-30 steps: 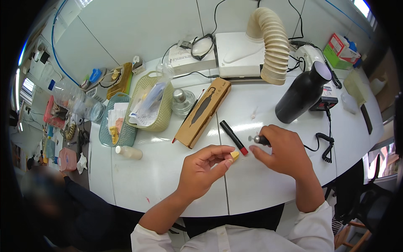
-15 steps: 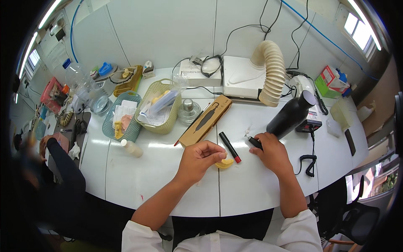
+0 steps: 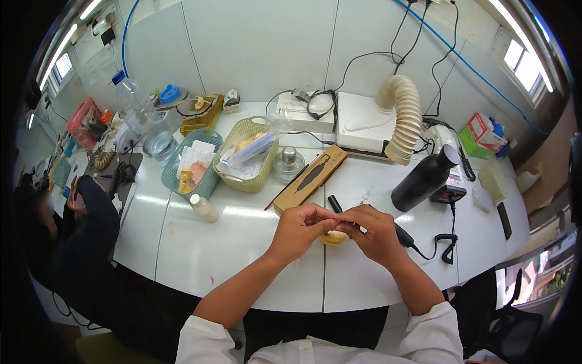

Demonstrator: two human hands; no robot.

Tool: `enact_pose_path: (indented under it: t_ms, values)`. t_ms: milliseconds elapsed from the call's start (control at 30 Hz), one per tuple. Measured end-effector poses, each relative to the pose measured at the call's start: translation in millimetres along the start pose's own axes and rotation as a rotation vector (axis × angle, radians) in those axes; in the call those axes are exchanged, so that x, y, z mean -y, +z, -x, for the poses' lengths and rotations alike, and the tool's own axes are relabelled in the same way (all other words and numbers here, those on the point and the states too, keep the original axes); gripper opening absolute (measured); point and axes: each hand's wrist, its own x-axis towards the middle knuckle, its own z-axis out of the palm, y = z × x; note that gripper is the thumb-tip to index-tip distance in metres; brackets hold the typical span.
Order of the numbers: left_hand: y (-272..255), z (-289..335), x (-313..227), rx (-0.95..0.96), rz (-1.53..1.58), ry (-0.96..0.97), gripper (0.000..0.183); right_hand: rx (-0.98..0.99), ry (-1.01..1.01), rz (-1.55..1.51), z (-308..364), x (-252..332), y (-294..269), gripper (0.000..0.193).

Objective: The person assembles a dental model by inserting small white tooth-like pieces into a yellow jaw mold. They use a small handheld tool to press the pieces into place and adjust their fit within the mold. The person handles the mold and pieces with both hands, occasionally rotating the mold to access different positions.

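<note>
My left hand (image 3: 299, 230) and my right hand (image 3: 374, 233) meet above the table, fingertips pinched together. Whatever small piece lies between them is too covered to make out. Just below the fingertips shows a yellow curved piece, like a dental cast (image 3: 333, 238). A black handpiece (image 3: 403, 235) with a cord sticks out from behind my right hand, its middle hidden; its thin tip shows above the knuckles. Behind my fingers, a black marker (image 3: 334, 203) is partly covered. Left of it lies a long brown cardboard box (image 3: 312, 179) with a tool pictured on it.
A black bottle (image 3: 424, 179) stands at right, by a coiled cord (image 3: 447, 247). Behind are a white machine with a ribbed hose (image 3: 405, 121), a glass jar (image 3: 289, 165), a green basket (image 3: 247, 182), a blue basket (image 3: 171, 176) and a small bottle (image 3: 204, 208). Another person (image 3: 91, 212) sits left.
My right hand has moved left from the handpiece's earlier spot to meet my left hand's fingertips. The whole view has shifted slightly, with the table things appearing further right and lower.
</note>
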Motion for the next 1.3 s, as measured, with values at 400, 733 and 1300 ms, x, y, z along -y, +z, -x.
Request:
enact_pose_path:
  t_ms: [400,733,1300]
  values:
    - [-8.3,4.8,-22.4,0.112,-0.622,0.117,0.055,0.029,0.335,-0.788,12.3,-23.9,-9.6,0.023]
    - [14.8,10.6,-4.7,0.06,-1.169,0.067,0.062,-0.012,0.343,-1.057,11.1,-24.1,-21.3,0.023]
    - [12.9,6.2,7.9,0.042,-0.88,0.245,0.067,0.034,0.226,-1.053,16.7,-24.6,-23.7,0.017]
